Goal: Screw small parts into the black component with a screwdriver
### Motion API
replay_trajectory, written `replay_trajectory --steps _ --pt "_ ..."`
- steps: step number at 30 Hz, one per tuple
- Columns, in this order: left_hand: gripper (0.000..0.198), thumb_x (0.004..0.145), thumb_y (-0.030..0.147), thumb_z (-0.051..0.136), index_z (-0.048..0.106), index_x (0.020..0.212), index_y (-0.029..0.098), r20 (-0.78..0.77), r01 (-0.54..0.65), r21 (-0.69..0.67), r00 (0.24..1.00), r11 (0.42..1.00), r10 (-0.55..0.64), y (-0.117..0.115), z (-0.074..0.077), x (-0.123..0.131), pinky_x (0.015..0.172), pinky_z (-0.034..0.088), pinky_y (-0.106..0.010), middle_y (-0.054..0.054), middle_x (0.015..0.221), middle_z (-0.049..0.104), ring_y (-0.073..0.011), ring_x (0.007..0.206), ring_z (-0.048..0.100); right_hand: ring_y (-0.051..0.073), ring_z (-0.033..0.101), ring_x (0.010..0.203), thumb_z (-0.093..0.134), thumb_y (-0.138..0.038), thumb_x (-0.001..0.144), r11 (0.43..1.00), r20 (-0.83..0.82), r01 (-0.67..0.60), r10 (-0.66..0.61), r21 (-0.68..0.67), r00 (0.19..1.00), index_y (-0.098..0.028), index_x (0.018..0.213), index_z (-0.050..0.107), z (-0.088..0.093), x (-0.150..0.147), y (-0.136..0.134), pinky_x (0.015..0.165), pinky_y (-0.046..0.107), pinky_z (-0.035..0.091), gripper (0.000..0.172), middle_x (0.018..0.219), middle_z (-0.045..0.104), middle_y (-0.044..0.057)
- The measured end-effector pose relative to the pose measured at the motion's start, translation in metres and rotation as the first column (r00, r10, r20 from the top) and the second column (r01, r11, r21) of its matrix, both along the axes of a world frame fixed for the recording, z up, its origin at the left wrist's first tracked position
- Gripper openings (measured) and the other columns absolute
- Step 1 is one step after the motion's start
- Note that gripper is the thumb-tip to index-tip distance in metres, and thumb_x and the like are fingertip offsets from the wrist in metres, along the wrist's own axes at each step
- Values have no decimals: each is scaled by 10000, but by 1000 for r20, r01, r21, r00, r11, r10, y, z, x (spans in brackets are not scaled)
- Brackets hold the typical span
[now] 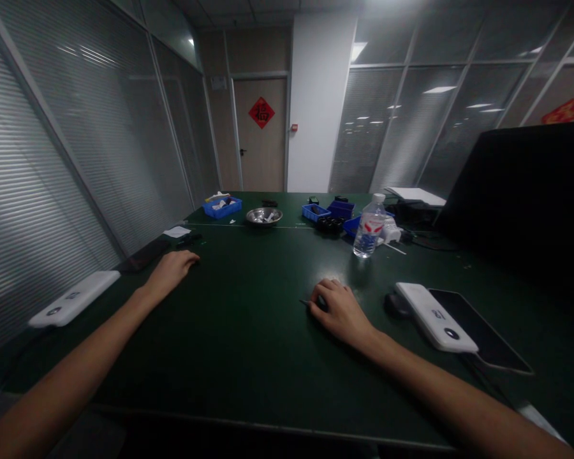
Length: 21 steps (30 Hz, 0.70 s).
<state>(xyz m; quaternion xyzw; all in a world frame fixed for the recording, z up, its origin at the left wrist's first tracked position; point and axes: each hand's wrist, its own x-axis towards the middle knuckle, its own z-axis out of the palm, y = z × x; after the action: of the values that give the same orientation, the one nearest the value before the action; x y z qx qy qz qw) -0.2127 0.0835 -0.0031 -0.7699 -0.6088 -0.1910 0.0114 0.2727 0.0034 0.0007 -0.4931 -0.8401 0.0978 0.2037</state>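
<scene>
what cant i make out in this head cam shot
In the head view:
Dark object: mostly covered by the right hand, full shape hidden.
Left hand: its own back hides the palm.
Bowl: contents too small and blurred to identify.
Black shape: cut off by the right edge.

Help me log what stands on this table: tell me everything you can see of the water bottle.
The water bottle is clear and looks like plastic, with a white cap on top and a label showing red marks around its middle. It stands on its base on the dark green table, beyond the person's right hand, and no hand touches it. Behind it lies a blue tray; whether they touch cannot be told. How full it is cannot be made out.
</scene>
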Motion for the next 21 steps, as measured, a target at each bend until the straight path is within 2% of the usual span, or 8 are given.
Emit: replay_trajectory --steps 4,8,12,14,17,21 --pt "350 887 311 509 744 1123 204 -35 9 -20 999 1000 -9 1 3 2 971 502 -409 -96 1169 729 -284 1084 674 254 552 1022 578 -316 932 1000 11 4 -4 5 1000 -215 940 655 -1 0 0 879 401 417 127 1062 631 78" --pt "336 879 277 515 738 1119 203 -39 52 22 998 998 -51 0 1 2 978 494 -406 -98 1125 727 -276 1066 670 247 557 1002 593 -318 926 1000 14 9 -9 11 1000 -217 933 656 -1 0 0 872 398 415 119 1044 630 74" --pt "344 920 274 509 696 1204 219 -1 71 7 997 997 -71 -6 5 14 1002 485 -412 -88 1185 701 -262 1112 642 245 555 1003 635 -344 904 1000 -2 7 -7 17 1000 -217 910 652 -2 -1 0 867 393 412 128 1035 625 65" --pt "362 946 284 504 661 1267 223 44 120 -19 992 993 -120 -13 12 37 999 491 -415 -84 1241 675 -256 1140 627 246 551 1008 646 -344 895 1000 -19 -1 2 19 1000 -218 901 648 -3 -1 0 874 395 410 127 1026 620 60" --pt "375 967 276 516 622 1326 247 149 276 -79 953 958 -263 -33 23 97 929 530 -382 -64 1233 669 -227 1081 646 244 547 1018 638 -322 899 1000 -41 -14 15 27 999 -218 911 641 -4 -2 -1 890 397 404 105 1031 616 58" --pt "409 965 230 569 586 1370 278 250 539 -130 830 832 -499 -61 24 190 861 542 -324 -43 1163 682 -189 1000 657 239 545 1019 610 -295 915 999 -51 -23 24 26 998 -216 917 632 -4 -3 -2 883 387 399 83 1028 616 56"
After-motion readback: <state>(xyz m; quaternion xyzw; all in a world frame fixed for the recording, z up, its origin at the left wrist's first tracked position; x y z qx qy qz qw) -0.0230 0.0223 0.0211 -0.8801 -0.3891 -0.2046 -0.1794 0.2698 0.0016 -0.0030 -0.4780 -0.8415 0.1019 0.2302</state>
